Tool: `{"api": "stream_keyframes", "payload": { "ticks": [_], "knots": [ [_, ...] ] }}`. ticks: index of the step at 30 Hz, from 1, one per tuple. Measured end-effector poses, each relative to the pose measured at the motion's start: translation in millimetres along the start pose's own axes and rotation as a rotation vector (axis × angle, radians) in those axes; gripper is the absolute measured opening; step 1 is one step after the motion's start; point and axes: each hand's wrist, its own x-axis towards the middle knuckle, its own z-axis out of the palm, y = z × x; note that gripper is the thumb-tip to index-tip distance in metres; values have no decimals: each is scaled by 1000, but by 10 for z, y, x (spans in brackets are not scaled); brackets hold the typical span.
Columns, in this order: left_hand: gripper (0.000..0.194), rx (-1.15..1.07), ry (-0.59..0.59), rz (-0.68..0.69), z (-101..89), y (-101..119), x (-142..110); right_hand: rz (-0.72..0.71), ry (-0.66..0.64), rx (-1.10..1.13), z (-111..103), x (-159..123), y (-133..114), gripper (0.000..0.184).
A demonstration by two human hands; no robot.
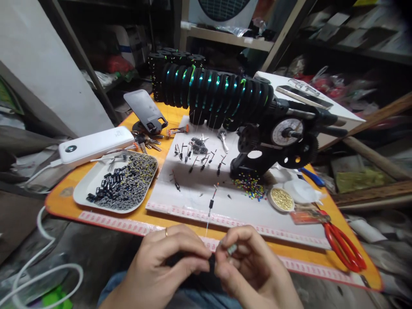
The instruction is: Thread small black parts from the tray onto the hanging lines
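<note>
Both of my hands meet just off the table's front edge. My left hand (170,257), with a ring on one finger, is closed in a pinch beside the right fingertips. A thin pale line (207,225) runs from a small rig with a black cylinder (211,204) down toward the fingers; which fingertips grip it is hard to tell. My right hand (247,262) has curled fingers around a small pale-green piece (231,249), with thumb and forefinger pinched. Several similar black-cylinder rigs (202,166) lie on the white board (193,195) ahead.
A tray (77,195) of small grey and black parts stands left, near a white power bank (96,146) and phone stand (144,111). Behind is a black geared spool machine (219,90). Right are coloured beads (251,186), a cup of gold beads (281,200) and red-handled scissors (344,246).
</note>
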Motion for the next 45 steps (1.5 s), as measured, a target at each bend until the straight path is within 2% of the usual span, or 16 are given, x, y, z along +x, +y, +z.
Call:
{"api": "stream_keyframes", "payload": {
  "ticks": [4,6,8,10,15,20,28,32,45],
  "knots": [
    [34,-378,92,-325,86,1,-38,47,-100,69,-40,18,0,39],
    [33,-484,126,-411,114,6,-61,80,-147,91,-59,17,-3,40],
    [32,-506,127,-430,119,13,-73,109,-181,109,-69,16,-6,41],
    [34,-494,107,-406,100,12,-73,124,-199,119,-74,17,-8,41],
    [39,-374,-48,-283,18,-22,-56,165,-230,96,-82,25,-26,45],
    [45,-300,-128,-243,-28,-14,-59,182,-239,46,-84,29,-59,48],
    [48,-248,-159,-146,-66,57,1,220,-247,79,-77,44,-76,52],
    [46,-175,-189,-75,-87,73,41,215,-301,130,-128,54,-22,47],
    [44,-96,-232,21,-118,131,90,258,-333,132,-153,39,-31,49]
  ]
}}
